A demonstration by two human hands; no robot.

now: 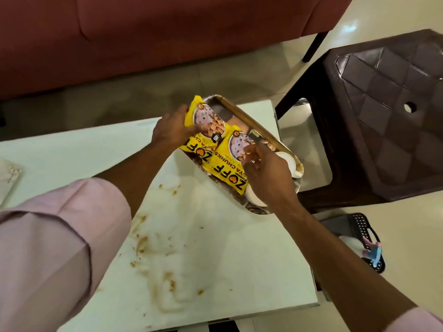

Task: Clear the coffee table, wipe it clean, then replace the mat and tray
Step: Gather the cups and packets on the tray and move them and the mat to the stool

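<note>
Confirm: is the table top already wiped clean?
No, the table top shows brown stains and crumbs, while the left hand grips a yellow packet over the tray.

The near half of the worktop [215,248] lies open, only smeared. The tray [249,121] and yellow packets [215,149] crowd its far right corner; a dark stool [383,116] stands just beyond.
</note>
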